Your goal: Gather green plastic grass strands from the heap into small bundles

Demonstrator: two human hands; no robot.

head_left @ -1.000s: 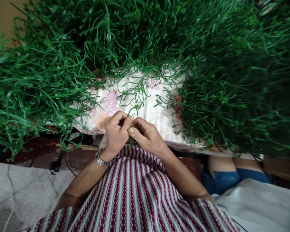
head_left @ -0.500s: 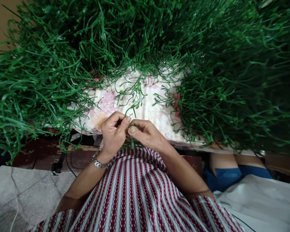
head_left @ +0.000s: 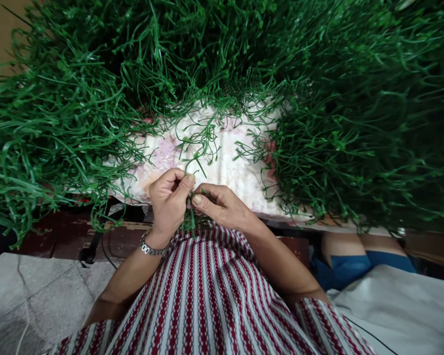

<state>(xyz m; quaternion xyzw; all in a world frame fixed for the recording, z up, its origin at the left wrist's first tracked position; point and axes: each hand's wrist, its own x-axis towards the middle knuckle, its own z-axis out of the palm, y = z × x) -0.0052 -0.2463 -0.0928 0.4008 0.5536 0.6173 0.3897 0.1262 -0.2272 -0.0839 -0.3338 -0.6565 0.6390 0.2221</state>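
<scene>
Pinching green stems (head_left: pixel 191 217) between left hand (head_left: pixel 170 199) and right hand (head_left: pixel 222 204), just in front of striped clothing (head_left: pixel 207 286).
Thumb and finger pressed together on both sides — left with a thin strand (head_left: pixel 186 166) curving up and away past the fingertips, right just beside and slightly lower, curled round a bit of green, exact grip partly hidden. Hanging below the gap between fingertips, long axis running roughly toward the body, about equally near either hand. Lying ahead on floral cloth (head_left: pixel 240 172): loose stems (head_left: pixel 206 138) — with left heap (head_left: pixel 59 123) and right heap (head_left: pixel 336 162) at the flanks.
</scene>
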